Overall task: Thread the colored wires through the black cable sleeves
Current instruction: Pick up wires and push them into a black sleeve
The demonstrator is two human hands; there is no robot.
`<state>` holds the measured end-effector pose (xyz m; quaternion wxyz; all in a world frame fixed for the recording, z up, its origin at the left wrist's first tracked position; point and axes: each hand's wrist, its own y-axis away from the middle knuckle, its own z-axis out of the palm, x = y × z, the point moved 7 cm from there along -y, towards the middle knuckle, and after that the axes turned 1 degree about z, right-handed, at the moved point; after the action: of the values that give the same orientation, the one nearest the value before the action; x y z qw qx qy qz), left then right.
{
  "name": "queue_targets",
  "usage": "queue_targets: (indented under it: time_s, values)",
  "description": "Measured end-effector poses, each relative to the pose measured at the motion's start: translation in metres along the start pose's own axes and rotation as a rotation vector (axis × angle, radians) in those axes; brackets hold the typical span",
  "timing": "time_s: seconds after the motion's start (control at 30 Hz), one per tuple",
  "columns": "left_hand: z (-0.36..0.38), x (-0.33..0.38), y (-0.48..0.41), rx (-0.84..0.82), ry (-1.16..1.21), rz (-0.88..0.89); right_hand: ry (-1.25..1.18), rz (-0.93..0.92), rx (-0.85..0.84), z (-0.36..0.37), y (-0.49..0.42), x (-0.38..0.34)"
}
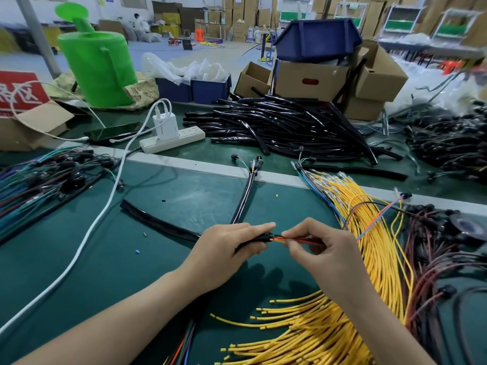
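On the green table (163, 206), near centre, the left hand (226, 248) is closed around a black cable sleeve (254, 239), its open mouth facing right. The right hand (324, 248) pinches orange-red wires (292, 239) just beside that mouth, tips apparently entering. Feeding looks under way; next, the person likely pushes the wires further while steadying the sleeve.

My bench is a green mat (184, 206) crossed by a pale strip, and I take the white power strip (172, 141) as my mark. Right of it lies the heap of black sleeves (284, 127); left of it a dark phone (113, 133). Nearer me than the strip, yellow wires (369, 246) fan at the right, and dark harnesses (39, 180) lie at the left.
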<state>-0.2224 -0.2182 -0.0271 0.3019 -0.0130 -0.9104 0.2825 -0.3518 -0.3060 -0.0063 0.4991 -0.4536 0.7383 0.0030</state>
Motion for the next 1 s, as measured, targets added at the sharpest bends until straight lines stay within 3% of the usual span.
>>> queue_targets:
  time_s: [0.27, 0.83, 1.0]
  values:
    - [0.010, 0.001, 0.001, -0.127, -0.084, 0.006, 0.203, -0.090, -0.077, 0.006, 0.001, -0.011]
    - [0.012, 0.018, 0.004, -0.199, -0.086, 0.072, 0.107, -0.082, -0.129, 0.017, 0.003, -0.019]
    - [0.006, 0.038, 0.007, -0.151, -0.184, 0.147, 0.175, -0.203, -0.227, 0.034, 0.011, -0.043]
